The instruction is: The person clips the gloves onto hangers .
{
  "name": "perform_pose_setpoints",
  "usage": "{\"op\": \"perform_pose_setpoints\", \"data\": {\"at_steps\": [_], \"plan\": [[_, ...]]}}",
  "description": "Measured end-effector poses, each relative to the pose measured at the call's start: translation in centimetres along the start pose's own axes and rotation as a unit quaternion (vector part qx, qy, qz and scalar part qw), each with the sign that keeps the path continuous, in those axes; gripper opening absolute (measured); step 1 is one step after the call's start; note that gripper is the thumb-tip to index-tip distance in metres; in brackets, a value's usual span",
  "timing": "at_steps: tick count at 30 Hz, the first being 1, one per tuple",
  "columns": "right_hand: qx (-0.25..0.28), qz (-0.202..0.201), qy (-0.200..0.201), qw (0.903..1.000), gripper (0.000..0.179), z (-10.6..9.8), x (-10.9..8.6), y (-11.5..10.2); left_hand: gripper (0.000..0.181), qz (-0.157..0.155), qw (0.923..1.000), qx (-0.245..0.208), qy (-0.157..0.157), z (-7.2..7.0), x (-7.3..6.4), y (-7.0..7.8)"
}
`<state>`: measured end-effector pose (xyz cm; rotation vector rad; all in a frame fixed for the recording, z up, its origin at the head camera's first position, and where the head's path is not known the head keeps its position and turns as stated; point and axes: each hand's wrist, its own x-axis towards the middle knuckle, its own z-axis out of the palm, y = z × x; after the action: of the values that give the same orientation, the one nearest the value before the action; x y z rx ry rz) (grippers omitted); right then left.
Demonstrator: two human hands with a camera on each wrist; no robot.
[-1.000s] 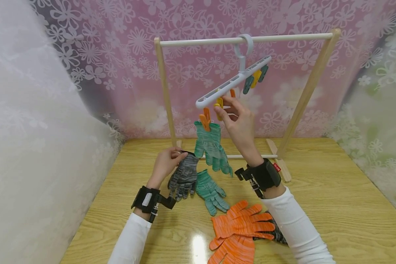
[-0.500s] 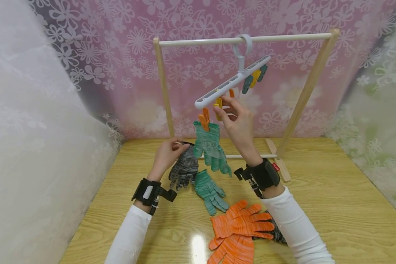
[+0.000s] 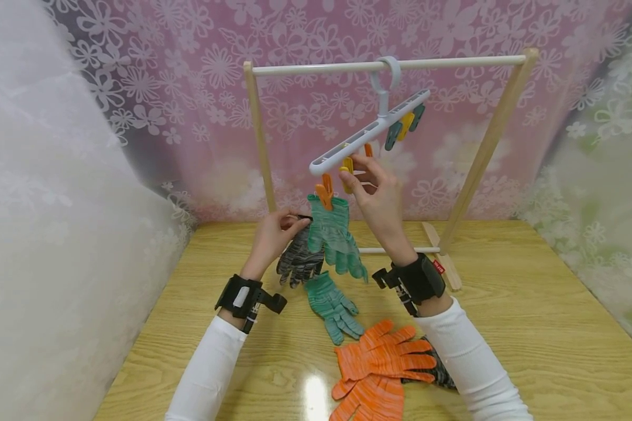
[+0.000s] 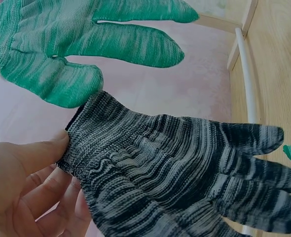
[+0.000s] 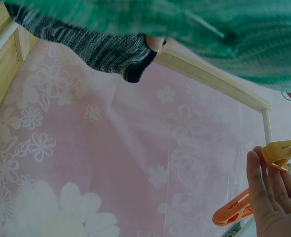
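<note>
From where I stand, the person's left hand (image 3: 274, 237) pinches the cuff of a grey striped glove (image 3: 300, 254) between thumb and fingers. That glove hangs fingers down, apparently clear of the table (image 3: 532, 304), towards its back edge and partly behind a green glove (image 3: 329, 234). I can't tell whether the two touch.

The right hand (image 3: 381, 199) grips a yellow peg (image 3: 347, 168) between thumb and fingertips, under the near end of a pale hanger (image 3: 382, 121). Whether the peg's mouth is open I can't make out. Just beside it an orange peg (image 3: 325, 193) holds the green glove by its cuff.

Farther forward from the table's back edge lies another green glove (image 3: 332, 307), and beyond that, nearer the person, two overlapping orange gloves (image 3: 381, 356) with a dark glove (image 3: 443, 374) poking out from under them.

I'd judge the step in hand to be bringing the grey cuff to the yellow peg; it is not clipped yet. The next move seems to call for lifting the cuff past the green glove, squeezing the peg open and feeding the edge in.
</note>
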<state>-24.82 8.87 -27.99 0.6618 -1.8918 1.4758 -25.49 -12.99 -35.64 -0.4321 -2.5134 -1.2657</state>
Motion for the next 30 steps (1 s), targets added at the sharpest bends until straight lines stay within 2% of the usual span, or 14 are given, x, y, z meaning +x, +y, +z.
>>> {"op": "perform_pose_setpoints", "data": {"at_steps": [6,16,23,30], "plan": [[0.002,0.001,-0.001,1.0000,0.036,0.0,0.0,0.2,0.027,0.012,0.9998,-0.015,0.001,0.2,0.6,0.3],[0.002,0.000,0.000,1.0000,0.036,0.1,0.0,0.1,0.025,0.022,0.9988,-0.034,-0.026,0.2,1.9,0.8],[0.001,0.005,0.000,1.0000,0.037,0.1,-0.1,0.1,0.015,0.041,0.9983,-0.035,-0.022,0.3,2.8,1.4],[-0.005,0.008,0.002,1.0000,0.037,0.0,0.0,0.1,0.032,0.040,0.9984,-0.032,-0.025,0.6,3.1,2.1]]}}
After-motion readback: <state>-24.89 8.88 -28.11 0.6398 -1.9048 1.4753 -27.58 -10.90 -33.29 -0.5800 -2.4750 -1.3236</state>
